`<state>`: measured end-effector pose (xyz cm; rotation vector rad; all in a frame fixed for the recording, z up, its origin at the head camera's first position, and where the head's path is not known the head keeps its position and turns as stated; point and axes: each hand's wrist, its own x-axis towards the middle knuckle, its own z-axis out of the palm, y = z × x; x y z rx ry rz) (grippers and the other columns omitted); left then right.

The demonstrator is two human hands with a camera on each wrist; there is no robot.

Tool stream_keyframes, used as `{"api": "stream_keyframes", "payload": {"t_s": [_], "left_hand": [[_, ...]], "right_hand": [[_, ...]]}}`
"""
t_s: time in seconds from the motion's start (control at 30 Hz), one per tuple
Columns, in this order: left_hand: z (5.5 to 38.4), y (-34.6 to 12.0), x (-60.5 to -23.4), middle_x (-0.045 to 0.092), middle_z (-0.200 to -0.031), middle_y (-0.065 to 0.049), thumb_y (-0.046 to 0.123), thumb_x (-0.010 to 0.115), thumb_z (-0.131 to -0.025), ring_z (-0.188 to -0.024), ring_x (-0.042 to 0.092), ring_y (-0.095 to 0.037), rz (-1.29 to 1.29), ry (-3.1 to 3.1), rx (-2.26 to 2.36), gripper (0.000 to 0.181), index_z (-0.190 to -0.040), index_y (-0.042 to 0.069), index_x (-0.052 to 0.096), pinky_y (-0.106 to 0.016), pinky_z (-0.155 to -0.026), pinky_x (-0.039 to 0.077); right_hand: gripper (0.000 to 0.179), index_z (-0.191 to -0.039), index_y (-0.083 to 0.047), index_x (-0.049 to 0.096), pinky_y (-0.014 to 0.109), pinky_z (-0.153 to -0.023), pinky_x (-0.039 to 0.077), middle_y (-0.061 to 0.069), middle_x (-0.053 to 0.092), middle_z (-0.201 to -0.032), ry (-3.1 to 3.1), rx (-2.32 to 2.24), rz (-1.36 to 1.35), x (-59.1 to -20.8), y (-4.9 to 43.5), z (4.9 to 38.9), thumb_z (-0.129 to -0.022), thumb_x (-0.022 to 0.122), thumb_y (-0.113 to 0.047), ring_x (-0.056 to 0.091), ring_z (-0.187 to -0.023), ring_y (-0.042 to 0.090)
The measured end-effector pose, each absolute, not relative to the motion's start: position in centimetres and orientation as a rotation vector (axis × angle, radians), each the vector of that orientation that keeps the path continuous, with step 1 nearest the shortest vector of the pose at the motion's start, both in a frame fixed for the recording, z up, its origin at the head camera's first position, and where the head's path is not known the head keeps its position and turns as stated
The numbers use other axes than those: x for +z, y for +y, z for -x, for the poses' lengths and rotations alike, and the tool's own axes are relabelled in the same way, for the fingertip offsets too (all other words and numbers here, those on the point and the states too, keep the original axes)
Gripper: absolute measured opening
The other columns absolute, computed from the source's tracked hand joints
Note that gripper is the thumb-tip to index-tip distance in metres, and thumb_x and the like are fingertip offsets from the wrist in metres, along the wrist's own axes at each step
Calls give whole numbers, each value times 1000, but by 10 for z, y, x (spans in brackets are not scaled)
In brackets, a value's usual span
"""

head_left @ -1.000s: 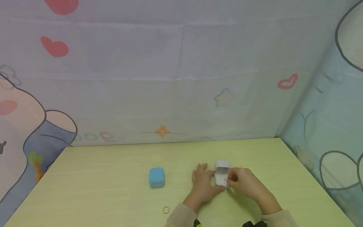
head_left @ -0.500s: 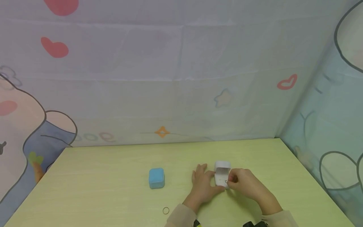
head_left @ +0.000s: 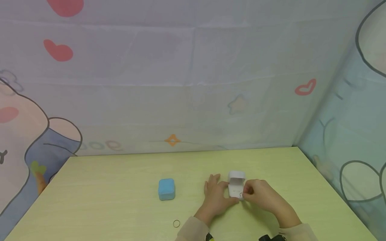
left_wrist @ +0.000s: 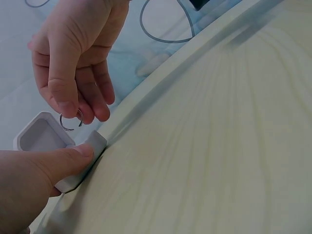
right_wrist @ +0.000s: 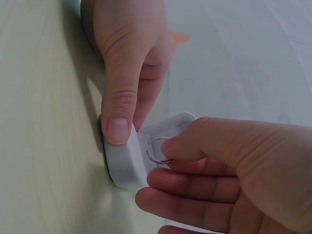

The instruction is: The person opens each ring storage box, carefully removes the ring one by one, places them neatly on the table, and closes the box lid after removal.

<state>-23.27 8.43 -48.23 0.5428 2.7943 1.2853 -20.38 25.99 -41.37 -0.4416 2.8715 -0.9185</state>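
Observation:
A small white ring box (head_left: pixel 236 192) stands on the table with its lid raised. My left hand (head_left: pixel 216 198) holds it between thumb and fingers, the thumb pressed on its front wall in the right wrist view. Thumb and index finger of my right hand (head_left: pixel 261 194) pinch a thin silver ring (right_wrist: pixel 155 160) over the box's opening. The ring's band has a gap on the side facing the box. In the left wrist view it hangs below the fingertips, just above the box's base (left_wrist: pixel 73 183); part of the band is hidden behind the thumb.
A closed light-blue box (head_left: pixel 167 189) stands on the pale wooden table (head_left: pixel 120 190), left of my hands. Another thin ring (head_left: pixel 176 227) lies near the left sleeve (head_left: pixel 194 229). A printed cloth (head_left: pixel 193 83) hangs behind the table and along its right side.
My right hand has shifted the pinched ring slightly toward the front of the white box. My left hand has stayed on the box, and the blue box and loose ring remain in place.

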Motion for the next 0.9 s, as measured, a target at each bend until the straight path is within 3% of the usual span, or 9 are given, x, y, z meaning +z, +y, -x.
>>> {"api": "stream_keyframes", "payload": {"t_s": [0.9], "left_hand": [[232, 85, -481, 32, -149, -19, 41, 78, -73, -143, 15, -43, -546, 2801, 1272, 57, -114, 5, 63, -63, -113, 7]], "right_hand": [[8, -73, -10, 62, 20, -53, 43, -5, 58, -67, 2849, -909, 445, -414, 263, 203, -80, 64, -7, 49, -60, 7]]}}
